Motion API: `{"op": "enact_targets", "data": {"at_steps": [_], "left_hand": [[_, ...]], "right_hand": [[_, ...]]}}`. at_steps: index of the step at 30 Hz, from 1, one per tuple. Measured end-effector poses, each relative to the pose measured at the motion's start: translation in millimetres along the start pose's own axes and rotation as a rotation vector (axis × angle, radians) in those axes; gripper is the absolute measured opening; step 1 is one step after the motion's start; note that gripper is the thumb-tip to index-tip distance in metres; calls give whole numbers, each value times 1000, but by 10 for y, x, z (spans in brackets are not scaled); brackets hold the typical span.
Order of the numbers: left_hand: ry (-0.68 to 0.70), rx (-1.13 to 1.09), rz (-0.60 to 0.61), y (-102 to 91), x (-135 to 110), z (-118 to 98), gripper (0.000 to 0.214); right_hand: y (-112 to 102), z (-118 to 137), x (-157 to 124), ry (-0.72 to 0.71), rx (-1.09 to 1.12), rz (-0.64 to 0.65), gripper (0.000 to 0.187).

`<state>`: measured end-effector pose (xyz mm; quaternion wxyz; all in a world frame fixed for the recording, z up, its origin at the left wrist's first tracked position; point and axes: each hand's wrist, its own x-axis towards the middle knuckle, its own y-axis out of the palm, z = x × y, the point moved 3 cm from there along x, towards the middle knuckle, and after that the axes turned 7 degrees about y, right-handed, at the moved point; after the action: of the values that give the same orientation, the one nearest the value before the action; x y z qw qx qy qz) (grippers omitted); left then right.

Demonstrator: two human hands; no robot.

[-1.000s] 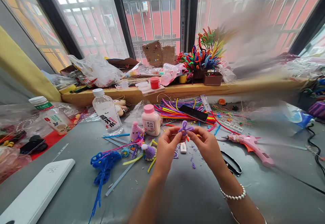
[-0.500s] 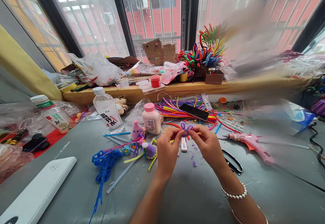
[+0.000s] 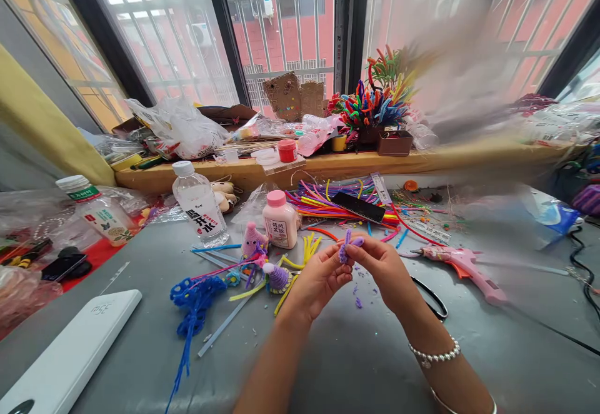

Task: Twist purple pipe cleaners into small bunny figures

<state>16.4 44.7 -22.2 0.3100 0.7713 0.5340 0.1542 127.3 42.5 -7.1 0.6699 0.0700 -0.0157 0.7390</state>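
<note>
Above the grey table, a small purple pipe-cleaner piece point(image 3: 347, 248) with bent loops is pinched between both hands. My left hand point(image 3: 321, 284) holds it from the left and below, its palm turned partly up and fingers curled. From the right, the thumb and fingers of my right hand point(image 3: 382, 271) close on a loop. Purple fuzz scraps point(image 3: 359, 302) lie on the table beneath. Left of my left hand are yellow pipe-cleaner pieces point(image 3: 310, 250) and a small purple knitted-looking figure point(image 3: 277, 278).
A pink glue gun point(image 3: 469, 267) and partly hidden black-handled scissors point(image 3: 430, 298) lie to the right. A phone point(image 3: 359, 206) rests on bundled pipe cleaners point(image 3: 323, 198). Bottles point(image 3: 199, 207) and a pink-capped jar point(image 3: 280, 223) stand behind; a white power bank point(image 3: 77, 354) lies at left.
The purple piece has turned from a front-facing bow shape to a more upright one. My left hand has rolled palm-up and dropped slightly, uncovering yellow pieces behind; my right hand has shifted slightly.
</note>
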Motion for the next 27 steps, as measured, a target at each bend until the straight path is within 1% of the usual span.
{"op": "enact_targets", "data": {"at_steps": [2,5,6,8,10,14,17,22,25,27], "left_hand": [[46,99,-51,-8,5,-17,30],[215,340,-144,-16,-2,-103,28],[265,409,-157,-10,-9,-131,27],[320,486,-166,3,-21,-161,25],[341,486,-185,9,-31,-166,23],[369,415,-248,11,-39,-151,22],[402,388,-272,17,-46,-153,23],[410,391,-243,36,-50,-145,20],[420,411,-224,36,-41,-135,20],[431,427,-226,26,-33,-128,21]], "right_hand": [[-32,15,2,-37,-56,-73,20],[-97,46,3,-102,-196,-178,22],[-113,52,4,-110,-230,-193,22],[-131,53,9,-109,-243,-187,22],[-140,41,17,-94,-222,-177,22],[-158,0,37,-39,-150,-199,26],[-147,-14,46,-29,-101,-180,23],[-85,-31,35,-56,-45,-159,16],[-55,-55,23,-114,-29,-201,14],[-39,-77,21,-122,-17,-225,15]]}}
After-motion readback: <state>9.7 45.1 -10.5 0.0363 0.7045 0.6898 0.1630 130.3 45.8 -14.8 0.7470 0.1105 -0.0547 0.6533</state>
